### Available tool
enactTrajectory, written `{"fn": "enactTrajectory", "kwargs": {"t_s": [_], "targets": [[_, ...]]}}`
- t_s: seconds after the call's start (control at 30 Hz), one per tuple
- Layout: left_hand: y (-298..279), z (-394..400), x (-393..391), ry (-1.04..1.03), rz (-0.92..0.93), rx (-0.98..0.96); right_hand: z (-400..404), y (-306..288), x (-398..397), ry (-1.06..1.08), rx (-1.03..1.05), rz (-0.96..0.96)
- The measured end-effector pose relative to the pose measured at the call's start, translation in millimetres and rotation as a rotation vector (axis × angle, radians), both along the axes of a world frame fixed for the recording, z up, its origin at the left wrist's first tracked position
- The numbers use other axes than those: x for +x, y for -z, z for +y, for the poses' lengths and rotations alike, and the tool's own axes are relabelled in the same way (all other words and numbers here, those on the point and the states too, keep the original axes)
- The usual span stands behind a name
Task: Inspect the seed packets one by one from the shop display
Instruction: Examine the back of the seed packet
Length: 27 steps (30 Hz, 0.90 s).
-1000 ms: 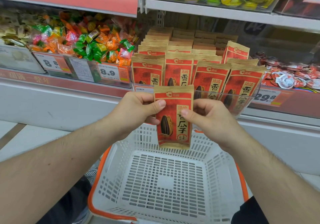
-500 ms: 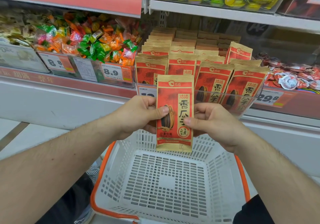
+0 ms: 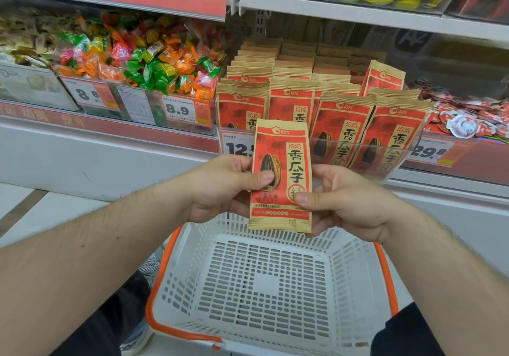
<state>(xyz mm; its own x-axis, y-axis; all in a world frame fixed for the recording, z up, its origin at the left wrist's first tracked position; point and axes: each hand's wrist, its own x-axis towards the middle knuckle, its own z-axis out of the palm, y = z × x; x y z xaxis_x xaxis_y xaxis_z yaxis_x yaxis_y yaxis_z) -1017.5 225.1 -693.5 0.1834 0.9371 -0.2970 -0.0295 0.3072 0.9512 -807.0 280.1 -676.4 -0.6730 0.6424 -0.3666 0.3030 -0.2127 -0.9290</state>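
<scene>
Straight ahead at twelve o'clock, just above the white shopping basket (image 3: pixel 272 281), I have one seed packet (image 3: pixel 281 175) held upright with its printed face toward me. My left hand (image 3: pixel 220 187) pinches its nine o'clock edge, thumb laid across the sunflower seed picture and fingers hidden behind. My right hand (image 3: pixel 349 204) pinches the three o'clock edge lower down, thumb on the front near the round seal. Both hands are closed on the packet, neither free.

Behind it, at twelve to one o'clock, the display bin (image 3: pixel 385 152) holds the other packets (image 3: pixel 341 124) standing in rows, fronts facing out, with a price tag (image 3: pixel 237 146) partly covered by the one I hold. Wrapped candies (image 3: pixel 143 63) fill the bin at ten o'clock.

I judge the packet light, a thin paper-like pouch with loose contents that will shift, so the flat body will bend and crinkle if squeezed in the middle. The sealed top and bottom strips look the stiffest places to take hold; the side edges, where I have it now, work for turning it over. The surface looks matte, not slippery. A gentle pinch should do; a hard one could crease the print I am trying to read. The back is not visible from here
</scene>
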Motion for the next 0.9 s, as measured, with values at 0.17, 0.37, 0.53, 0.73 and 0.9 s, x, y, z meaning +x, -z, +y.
{"fn": "enactTrajectory", "kwargs": {"t_s": [0.17, 0.37, 0.53, 0.73, 0.9], "targets": [[1, 2, -3, 0.009, -0.005, -0.005, 1, 1, 0, -0.007, -0.018, 0.013], [2, 2, -1, 0.010, -0.009, -0.001, 1, 3, -1, 0.004, 0.010, -0.013], [4, 1, 1, -0.034, 0.058, -0.003, -4, 6, -4, 0.028, 0.122, -0.087], [4, 0, 0, -0.062, 0.096, 0.008, -9, 8, -10, 0.068, 0.238, -0.154], [1, -2, 10, -0.113, 0.227, 0.057, -19, 14, -22, 0.108, 0.524, -0.341]]}}
